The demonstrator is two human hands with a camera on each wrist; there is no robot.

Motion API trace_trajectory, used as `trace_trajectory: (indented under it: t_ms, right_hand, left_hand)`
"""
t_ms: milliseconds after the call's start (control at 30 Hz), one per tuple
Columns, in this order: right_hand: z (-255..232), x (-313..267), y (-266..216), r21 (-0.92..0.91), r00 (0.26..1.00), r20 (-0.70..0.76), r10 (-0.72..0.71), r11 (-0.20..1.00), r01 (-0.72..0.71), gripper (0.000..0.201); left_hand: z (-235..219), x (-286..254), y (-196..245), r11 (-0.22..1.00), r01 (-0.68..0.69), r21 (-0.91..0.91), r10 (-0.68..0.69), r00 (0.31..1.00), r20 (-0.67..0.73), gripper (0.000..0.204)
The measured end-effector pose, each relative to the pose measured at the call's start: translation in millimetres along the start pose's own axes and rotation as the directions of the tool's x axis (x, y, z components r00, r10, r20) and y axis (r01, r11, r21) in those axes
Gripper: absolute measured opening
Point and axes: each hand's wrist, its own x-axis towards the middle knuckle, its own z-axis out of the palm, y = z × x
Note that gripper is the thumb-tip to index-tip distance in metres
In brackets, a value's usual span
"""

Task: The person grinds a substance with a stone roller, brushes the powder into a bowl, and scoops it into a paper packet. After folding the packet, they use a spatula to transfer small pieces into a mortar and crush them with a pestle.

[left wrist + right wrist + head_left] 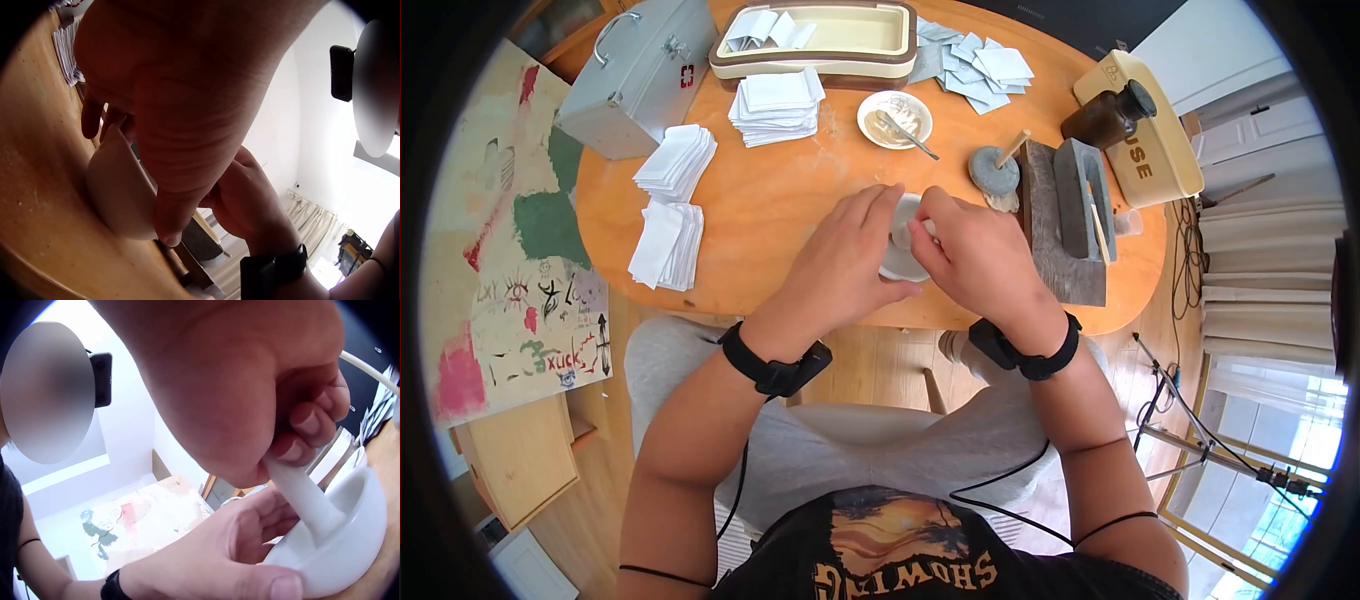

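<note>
A white mortar (pixel 356 556) stands on the wooden table right in front of me. My left hand (pixel 840 250) holds it from the left side, thumb at the near rim and fingers reaching round the far side. My right hand (pixel 980 250) grips the handle of a white pestle (pixel 306 500), fingers curled round its upper part. The pestle leans inside the mortar, its lower end down in the bowl. In the left wrist view the mortar (pixel 122 194) shows its smooth outer wall, while the pestle is hidden there.
Past the hands sits a small bowl (pixel 871 116) with a spoon and pale residue. Stacks of white packets (pixel 775 105) lie left, loose packets (pixel 985 68) at the back. A stone slab (pixel 1055 250), a brown jar (pixel 1100 118) and a cream box (pixel 1145 165) stand right; a metal case (pixel 635 85) back left.
</note>
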Motion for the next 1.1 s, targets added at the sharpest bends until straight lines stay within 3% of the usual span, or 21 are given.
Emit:
trace_trajectory:
  t_ms: [133,233,333,400,600,733,833,933,1000,1100]
  right_hand:
    - [-7.8,0.5,-2.2,0.001,1.000,-0.030,0.006,1.000,-0.006,0.023]
    - [-5.2,1.6,3.5,-0.009,0.999,0.034,0.021,1.000,-0.021,0.023]
    - [-17.7,1.1,8.8,0.084,0.998,-0.006,0.070,0.994,-0.070,0.023]
    - [-27.0,1.2,11.7,0.175,0.981,-0.017,0.195,0.966,-0.189,0.023]
    - [-15.9,-4.7,18.6,0.419,0.971,-0.092,0.220,0.893,-0.162,0.023]
    - [-4.0,-4.5,16.2,0.411,0.974,-0.054,0.221,0.894,-0.181,0.026]
    - [1.9,-4.0,15.6,0.368,0.982,-0.054,0.180,0.918,-0.148,0.027]
    - [6.3,-2.7,14.4,0.394,0.979,-0.159,0.126,0.918,-0.054,0.026]
    - [17.7,-1.1,19.0,0.224,0.973,-0.222,-0.061,0.968,0.111,0.026]
    - [16.2,-3.3,13.2,0.245,0.974,-0.222,-0.040,0.965,0.096,0.027]
  left_hand:
    - [-0.7,0.7,0.5,1.000,0.002,0.010,-0.002,1.000,0.006,0.105]
    - [1.5,0.6,-1.7,1.000,-0.009,0.015,0.009,1.000,0.002,0.105]
    - [0.4,0.4,-1.1,1.000,-0.004,-0.021,0.004,1.000,-0.007,0.105]
    - [1.3,-0.6,-0.6,0.999,0.034,0.008,-0.034,0.999,-0.014,0.106]
    - [0.5,-2.2,3.9,0.986,0.147,0.078,-0.144,0.989,-0.040,0.103]
    - [0.2,-0.8,3.6,0.989,0.140,0.045,-0.139,0.990,-0.013,0.098]
    - [2.2,-0.9,1.8,0.990,0.131,0.045,-0.130,0.991,-0.019,0.095]
    - [0.0,-0.8,4.0,0.990,0.137,0.046,-0.137,0.991,-0.009,0.096]
    - [2.6,-1.0,2.1,0.990,0.130,0.048,-0.129,0.991,-0.024,0.096]
    - [2.8,-0.5,2.5,0.990,0.127,0.052,-0.126,0.991,-0.035,0.096]
